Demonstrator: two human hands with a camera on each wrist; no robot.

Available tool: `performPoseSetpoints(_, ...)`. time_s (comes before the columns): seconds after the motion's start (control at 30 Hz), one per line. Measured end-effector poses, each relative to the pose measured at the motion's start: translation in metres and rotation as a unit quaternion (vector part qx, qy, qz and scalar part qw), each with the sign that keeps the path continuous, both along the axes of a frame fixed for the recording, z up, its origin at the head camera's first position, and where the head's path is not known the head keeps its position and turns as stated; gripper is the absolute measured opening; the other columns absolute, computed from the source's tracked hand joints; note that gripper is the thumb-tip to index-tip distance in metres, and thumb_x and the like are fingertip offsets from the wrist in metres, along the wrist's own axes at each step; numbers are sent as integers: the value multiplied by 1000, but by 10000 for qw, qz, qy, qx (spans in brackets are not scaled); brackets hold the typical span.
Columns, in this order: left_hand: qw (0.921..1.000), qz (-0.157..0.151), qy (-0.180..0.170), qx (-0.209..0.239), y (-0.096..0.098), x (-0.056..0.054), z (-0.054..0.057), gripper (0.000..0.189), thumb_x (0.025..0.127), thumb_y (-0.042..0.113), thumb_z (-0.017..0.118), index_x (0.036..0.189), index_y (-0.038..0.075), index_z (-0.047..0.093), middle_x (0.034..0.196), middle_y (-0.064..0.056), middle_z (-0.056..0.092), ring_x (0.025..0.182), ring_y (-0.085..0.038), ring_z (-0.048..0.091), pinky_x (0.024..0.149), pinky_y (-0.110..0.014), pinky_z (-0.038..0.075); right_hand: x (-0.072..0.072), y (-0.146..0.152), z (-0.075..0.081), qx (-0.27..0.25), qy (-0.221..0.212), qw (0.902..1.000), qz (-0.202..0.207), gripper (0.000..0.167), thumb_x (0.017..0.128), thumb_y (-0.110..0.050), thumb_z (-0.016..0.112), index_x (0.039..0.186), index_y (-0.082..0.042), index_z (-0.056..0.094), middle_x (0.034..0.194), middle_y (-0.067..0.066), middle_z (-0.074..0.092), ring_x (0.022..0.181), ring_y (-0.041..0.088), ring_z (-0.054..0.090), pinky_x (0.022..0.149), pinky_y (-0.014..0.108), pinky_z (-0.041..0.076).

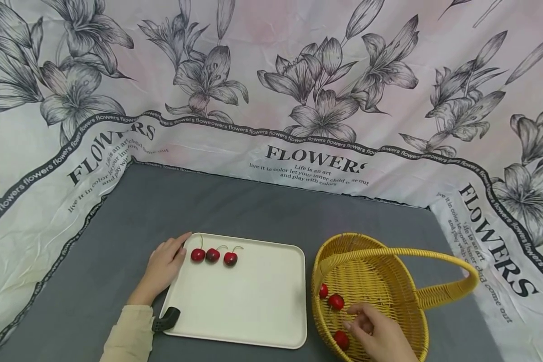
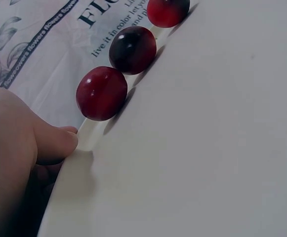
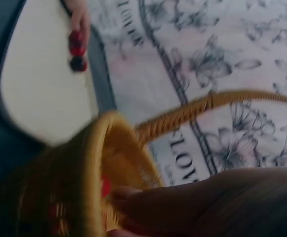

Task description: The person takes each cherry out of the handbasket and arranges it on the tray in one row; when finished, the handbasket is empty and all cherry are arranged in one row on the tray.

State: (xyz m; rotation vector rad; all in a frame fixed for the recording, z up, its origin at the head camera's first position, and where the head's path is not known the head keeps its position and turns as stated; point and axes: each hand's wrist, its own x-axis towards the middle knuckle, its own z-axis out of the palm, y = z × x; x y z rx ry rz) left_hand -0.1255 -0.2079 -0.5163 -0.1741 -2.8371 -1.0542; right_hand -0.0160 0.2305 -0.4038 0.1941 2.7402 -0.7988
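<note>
Cherries (image 1: pixel 212 255): three on my white tray (image 1: pixel 244 301)
Left grip (image 1: pixel 164 264): pinching its rim
Right grip (image 1: pixel 380 332): inside yellow basket (image 1: pixel 402 289), closure I can't tell

In the head view, the bottom edge cuts off the person's bare right hand (image 1: pixel 380 332) and the round yellow woven basket (image 1: pixel 384 281), whose side partly hides one small red cherry (image 1: pixel 324 290). The right wrist view is too blurry to tell what that hand holds. The left wrist view's top edge slices one shiny dark-red cherry (image 2: pixel 168 11).

Floral cloth (image 1: pixel 253 65) marks a curtained tabletop booth.
</note>
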Motion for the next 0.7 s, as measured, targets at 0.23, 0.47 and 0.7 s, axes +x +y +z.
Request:
performPoseSetpoints(0.23, 10000, 61, -31, -43, 1, 3, -2, 40, 99, 12, 48, 137, 4, 50, 84, -3, 48, 80, -20, 40, 75, -39, 26, -4, 30, -31, 77, -1260, 9888, 791, 32, 83, -35, 73, 98, -8, 62, 70, -1, 55, 61, 15, 51, 56, 31, 41)
performPoseSetpoints(0.47, 10000, 60, -5, -67, 1, 1, -3, 40, 99, 13, 49, 138, 5, 49, 85, -3, 49, 81, -20, 40, 74, -39, 26, -9, 28, -35, -427, -1513, 9830, 951, 44, 82, -35, 74, 113, -6, 59, 76, -1, 58, 66, 16, 54, 57, 33, 45)
performPoseSetpoints(0.7, 10000, 48, 33, -29, 0, -1, -4, 40, 99, 13, 49, 138, 6, 50, 86, -3, 50, 81, -20, 41, 75, -39, 27, -12, 25, -37, -645, -1121, 9813, 1426, 43, 81, -31, 75, 115, -8, 61, 85, -2, 60, 72, 11, 55, 61, 29, 46)
